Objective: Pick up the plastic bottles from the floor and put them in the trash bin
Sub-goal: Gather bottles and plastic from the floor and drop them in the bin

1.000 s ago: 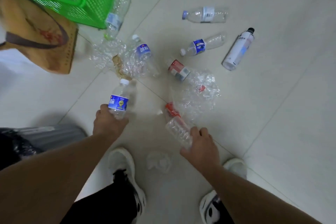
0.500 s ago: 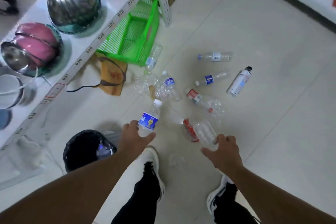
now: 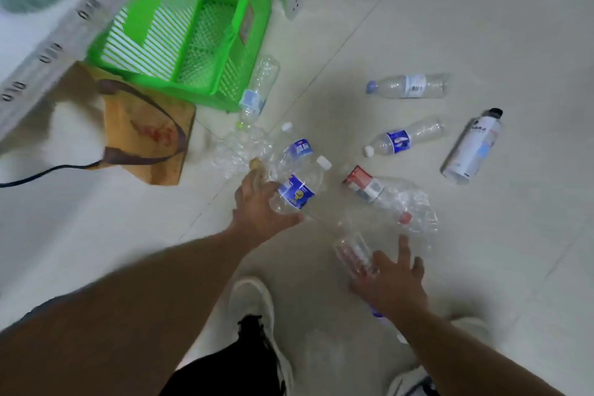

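My left hand (image 3: 260,207) is shut on a clear bottle (image 3: 300,191) with a blue label and white cap, held low over the floor. My right hand (image 3: 393,281) has its fingers spread; a blurred clear bottle with red print (image 3: 352,249) lies against its thumb side, and the grip is unclear. Several bottles lie on the tiles: one with a white label (image 3: 408,87), one with a blue label (image 3: 405,140), a white one with a black cap (image 3: 472,146), a crushed red-label one (image 3: 385,199), and crushed clear ones (image 3: 244,148). No trash bin shows.
A green plastic basket (image 3: 193,26) stands at the back left with a clear bottle (image 3: 257,90) beside it. A brown bag (image 3: 144,135) and a black cable (image 3: 41,175) lie left. A white shelf edge (image 3: 48,51) runs along the left. My shoes (image 3: 254,299) are below.
The view has dropped closer to the floor and the black bin has left the picture. My right hand's fingers have spread apart around the clear bottle. My left hand still holds its bottle.
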